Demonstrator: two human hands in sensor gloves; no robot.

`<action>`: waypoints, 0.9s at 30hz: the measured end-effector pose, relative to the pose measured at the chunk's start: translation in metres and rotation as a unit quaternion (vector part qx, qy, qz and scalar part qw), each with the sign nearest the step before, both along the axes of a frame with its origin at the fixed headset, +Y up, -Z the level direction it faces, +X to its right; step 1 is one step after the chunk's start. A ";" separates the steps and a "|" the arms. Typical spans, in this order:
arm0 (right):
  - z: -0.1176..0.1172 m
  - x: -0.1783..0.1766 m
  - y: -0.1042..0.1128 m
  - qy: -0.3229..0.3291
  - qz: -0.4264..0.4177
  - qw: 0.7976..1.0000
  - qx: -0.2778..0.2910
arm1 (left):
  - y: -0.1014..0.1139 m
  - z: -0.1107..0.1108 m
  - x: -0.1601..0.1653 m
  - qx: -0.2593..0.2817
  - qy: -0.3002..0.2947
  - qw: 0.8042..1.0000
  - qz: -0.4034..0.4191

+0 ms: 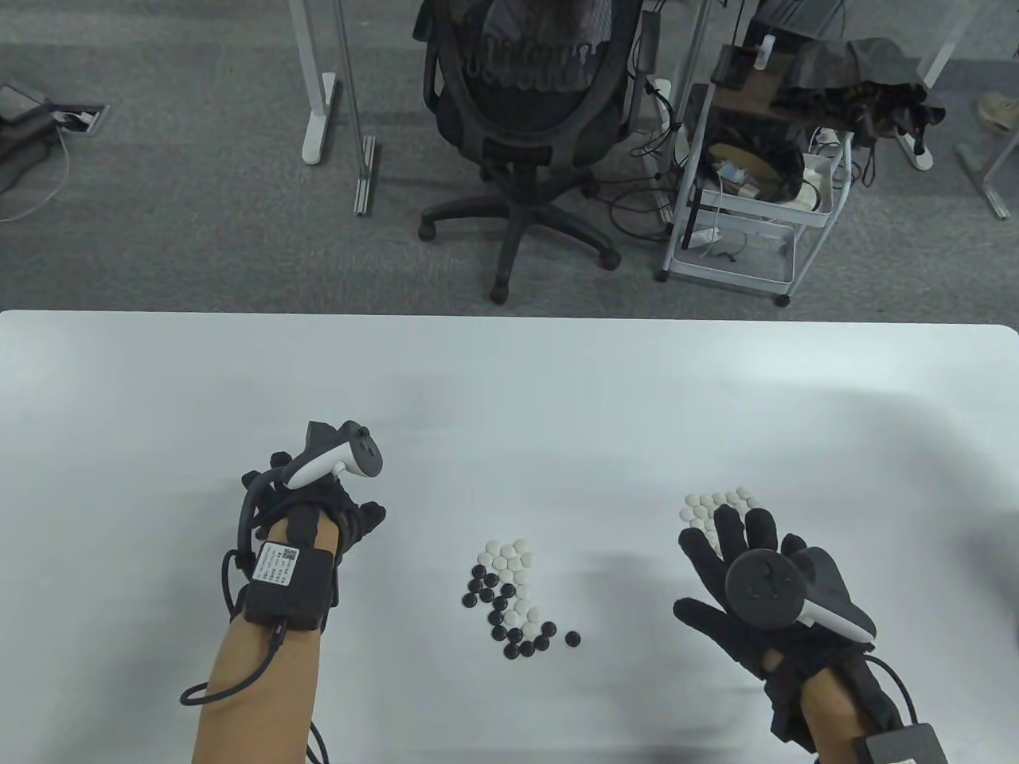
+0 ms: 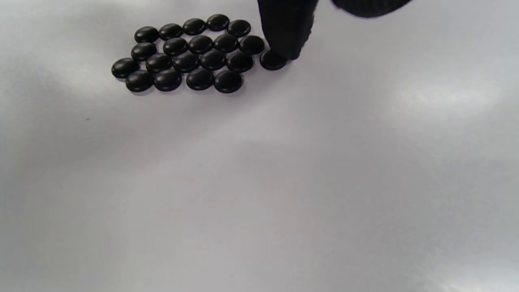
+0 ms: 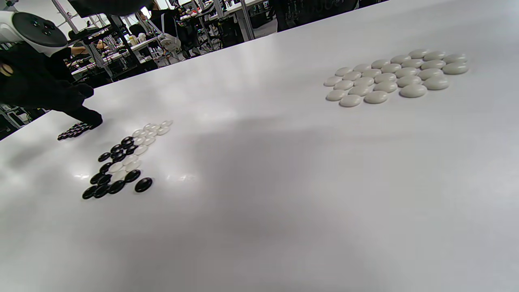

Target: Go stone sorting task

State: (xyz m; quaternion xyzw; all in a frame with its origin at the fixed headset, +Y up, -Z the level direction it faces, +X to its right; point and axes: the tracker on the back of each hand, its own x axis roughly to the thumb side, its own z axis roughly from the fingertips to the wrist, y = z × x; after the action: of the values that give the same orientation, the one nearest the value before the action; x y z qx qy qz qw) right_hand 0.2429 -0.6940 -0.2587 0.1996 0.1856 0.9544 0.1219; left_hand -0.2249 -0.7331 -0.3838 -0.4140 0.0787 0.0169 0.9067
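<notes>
White table (image 1: pixel 509 374) with soft glare patches. Beyond far edge: grey carpet floor (image 1: pixel 199 231), black mesh office chair (image 1: pixel 529 95) on castors, white wire cart (image 1: pixel 748 199) with cables, white desk legs (image 1: pixel 322 87), cable tangle nearby.

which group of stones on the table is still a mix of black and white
The middle pile, between the hands. The cluster under the left hand is all black, and the cluster by the right hand is all white.

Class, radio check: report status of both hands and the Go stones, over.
Left hand fingertip presses a black stone beside the black group. Right hand spread open over the white group. Mixed pile unsorted; nothing obstructing.
</notes>
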 end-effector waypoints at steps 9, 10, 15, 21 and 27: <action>0.001 0.001 0.003 0.000 -0.006 1.000 0.005 | 0.025 0.012 0.039 0.016 -0.084 0.996 -0.003; 0.001 0.002 0.003 -0.001 -0.007 1.000 0.006 | 0.028 0.016 0.049 0.016 -0.107 0.994 0.004; 0.000 0.005 0.004 -0.007 -0.009 1.000 0.006 | 0.036 0.048 0.110 0.009 -0.247 0.968 0.034; 0.000 0.005 0.004 -0.006 -0.009 1.000 0.005 | 0.033 0.088 0.182 -0.013 -0.372 0.927 0.050; 0.000 0.007 0.005 -0.010 -0.014 1.000 0.009 | 0.015 0.102 0.226 -0.039 -0.411 0.908 0.067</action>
State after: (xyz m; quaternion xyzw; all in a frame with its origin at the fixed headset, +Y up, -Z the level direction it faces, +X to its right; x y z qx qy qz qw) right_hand 0.2498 -0.6888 -0.2584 0.1938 0.1733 0.9562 0.1349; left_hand 0.0013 -0.7179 -0.2816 -0.4237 -0.3285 -0.0968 0.8386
